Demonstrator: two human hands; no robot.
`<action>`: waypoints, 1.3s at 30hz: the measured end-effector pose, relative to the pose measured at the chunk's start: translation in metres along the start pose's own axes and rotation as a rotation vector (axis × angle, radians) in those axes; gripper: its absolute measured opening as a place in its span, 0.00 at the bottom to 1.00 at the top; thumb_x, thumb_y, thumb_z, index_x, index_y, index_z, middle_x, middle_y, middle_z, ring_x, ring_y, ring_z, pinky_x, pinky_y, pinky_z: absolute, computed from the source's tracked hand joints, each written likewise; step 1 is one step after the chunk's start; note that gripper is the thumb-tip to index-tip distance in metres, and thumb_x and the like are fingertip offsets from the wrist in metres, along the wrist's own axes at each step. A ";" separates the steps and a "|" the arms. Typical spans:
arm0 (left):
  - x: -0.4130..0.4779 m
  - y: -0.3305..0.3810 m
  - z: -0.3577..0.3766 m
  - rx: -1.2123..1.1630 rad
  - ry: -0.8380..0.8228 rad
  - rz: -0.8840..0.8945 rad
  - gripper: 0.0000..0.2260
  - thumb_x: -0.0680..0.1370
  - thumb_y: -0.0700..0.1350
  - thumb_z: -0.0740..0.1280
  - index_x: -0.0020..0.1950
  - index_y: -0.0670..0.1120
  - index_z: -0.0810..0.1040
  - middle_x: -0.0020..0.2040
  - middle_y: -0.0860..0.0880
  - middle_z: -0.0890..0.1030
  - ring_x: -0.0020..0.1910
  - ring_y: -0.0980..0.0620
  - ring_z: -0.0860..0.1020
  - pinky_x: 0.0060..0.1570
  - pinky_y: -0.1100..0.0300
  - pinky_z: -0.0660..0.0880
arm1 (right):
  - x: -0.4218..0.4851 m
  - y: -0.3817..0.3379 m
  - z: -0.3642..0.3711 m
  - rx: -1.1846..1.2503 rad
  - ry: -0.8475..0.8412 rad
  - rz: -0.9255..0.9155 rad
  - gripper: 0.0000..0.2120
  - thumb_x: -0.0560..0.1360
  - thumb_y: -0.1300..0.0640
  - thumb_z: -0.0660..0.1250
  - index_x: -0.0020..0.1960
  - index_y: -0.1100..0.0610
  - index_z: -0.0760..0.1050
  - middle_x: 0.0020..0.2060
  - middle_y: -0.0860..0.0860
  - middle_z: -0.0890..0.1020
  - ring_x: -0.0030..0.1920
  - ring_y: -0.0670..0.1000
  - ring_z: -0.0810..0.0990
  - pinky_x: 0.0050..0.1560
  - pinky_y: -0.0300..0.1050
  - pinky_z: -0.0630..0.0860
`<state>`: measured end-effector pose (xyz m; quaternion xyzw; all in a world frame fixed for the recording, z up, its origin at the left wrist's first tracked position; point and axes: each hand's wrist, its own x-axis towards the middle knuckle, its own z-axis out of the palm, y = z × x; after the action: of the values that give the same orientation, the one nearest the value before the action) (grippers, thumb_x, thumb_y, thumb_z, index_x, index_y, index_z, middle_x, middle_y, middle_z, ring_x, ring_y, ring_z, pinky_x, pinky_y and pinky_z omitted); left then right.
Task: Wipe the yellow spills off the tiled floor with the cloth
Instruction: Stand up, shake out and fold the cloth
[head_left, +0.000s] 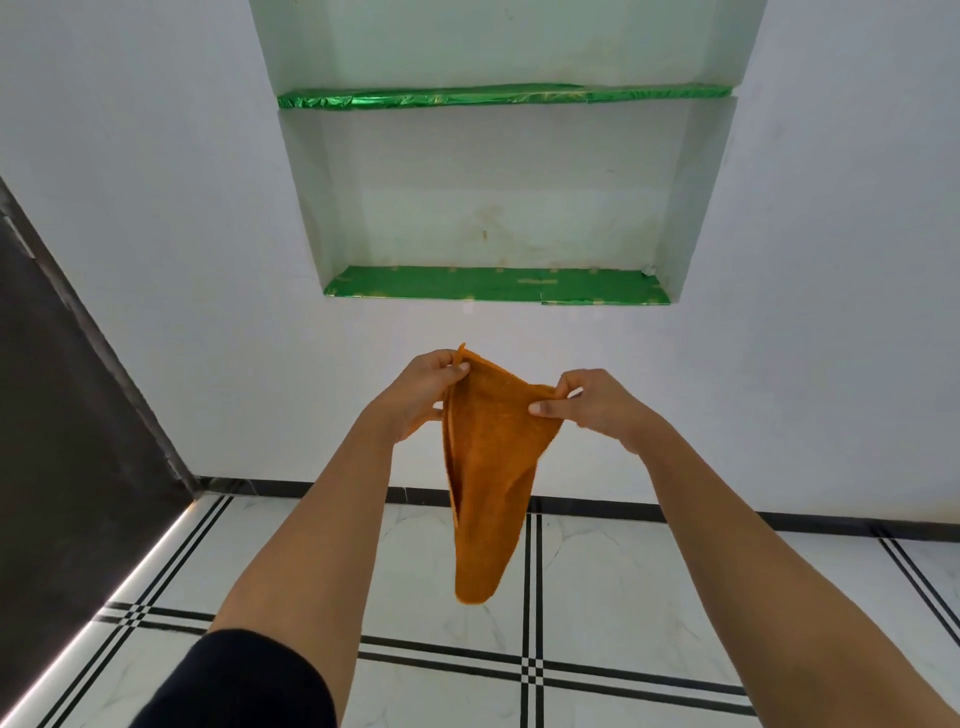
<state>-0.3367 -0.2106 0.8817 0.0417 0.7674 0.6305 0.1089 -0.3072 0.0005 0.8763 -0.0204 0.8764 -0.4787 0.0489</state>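
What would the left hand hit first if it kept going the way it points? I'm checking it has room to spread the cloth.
The left hand points toward the right hand, so it would likely bunch the orange cloth first. Depth is uncertain.

Two hands (426, 395); one orange cloth (493, 478); two green-lined shelves (498, 286); one black sleeve (244, 686).
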 end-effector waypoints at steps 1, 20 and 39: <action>0.000 -0.003 -0.002 0.032 0.012 0.011 0.09 0.81 0.46 0.59 0.58 0.46 0.74 0.56 0.45 0.76 0.59 0.44 0.73 0.58 0.43 0.71 | 0.001 -0.003 -0.005 -0.048 0.028 -0.028 0.14 0.69 0.50 0.73 0.36 0.57 0.71 0.45 0.50 0.76 0.50 0.51 0.74 0.50 0.45 0.71; 0.024 0.039 0.016 -0.644 0.267 -0.058 0.08 0.81 0.41 0.57 0.55 0.39 0.73 0.46 0.41 0.76 0.47 0.44 0.77 0.51 0.46 0.77 | -0.011 0.015 0.004 0.696 -0.265 0.101 0.23 0.69 0.48 0.67 0.63 0.51 0.70 0.61 0.56 0.78 0.56 0.56 0.80 0.48 0.53 0.80; -0.009 -0.035 0.036 -0.536 -0.028 -0.150 0.18 0.76 0.48 0.67 0.64 0.49 0.69 0.63 0.43 0.75 0.56 0.42 0.77 0.55 0.45 0.76 | 0.004 -0.022 -0.014 0.668 -0.243 0.052 0.22 0.74 0.64 0.66 0.66 0.52 0.69 0.57 0.56 0.79 0.56 0.58 0.79 0.52 0.55 0.78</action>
<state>-0.3178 -0.1847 0.8415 -0.0369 0.5727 0.8004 0.1733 -0.3128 0.0000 0.9021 -0.0379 0.6597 -0.7313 0.1690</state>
